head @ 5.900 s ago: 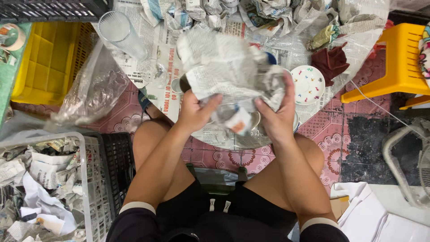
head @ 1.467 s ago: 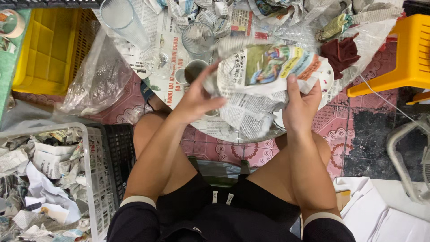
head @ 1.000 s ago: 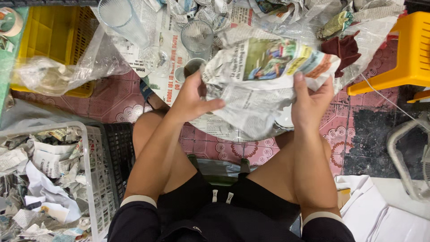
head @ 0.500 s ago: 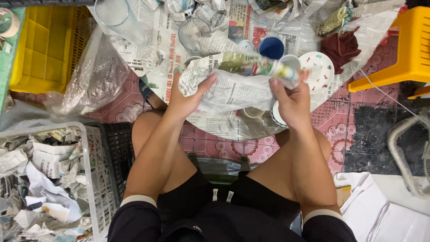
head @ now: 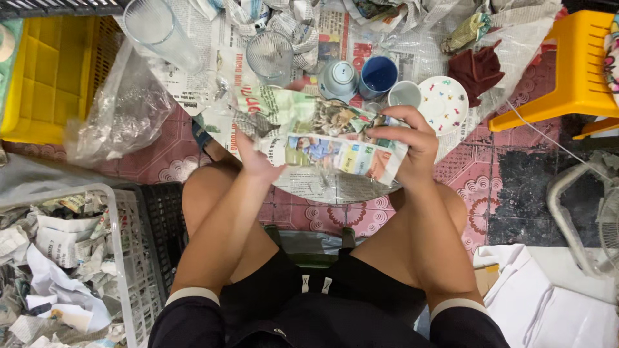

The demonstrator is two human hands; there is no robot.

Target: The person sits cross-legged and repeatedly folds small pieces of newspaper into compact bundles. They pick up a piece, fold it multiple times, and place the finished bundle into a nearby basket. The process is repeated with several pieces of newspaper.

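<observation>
- The right hand has its fingers curled shut on the right end of a crumpled newspaper sheet, which bulges as if wrapped round something hidden inside.
- The left hand lies against the sheet's left end, fingers mostly behind the paper; whether they clamp it or only press on it cannot be told.
- The sheet is held in the air above the person's knees, over the near edge of the newspapers spread on the floor.
- Just beyond the sheet, on the spread papers, stand a pale upturned bowl, a blue cup and a small white cup, close together in a row.
- A white saucer with small coloured marks lies just right of the white cup, near the right hand.
- Two clear drinking glasses stand farther back: one behind the sheet, one toward the far left.
- A crumpled clear plastic bag lies to the left, against a yellow crate.
- A dark red cloth lies beyond the saucer, and a yellow plastic stool stands at the far right.
- A white basket filled with crumpled newspaper sits beside the person's left leg.
</observation>
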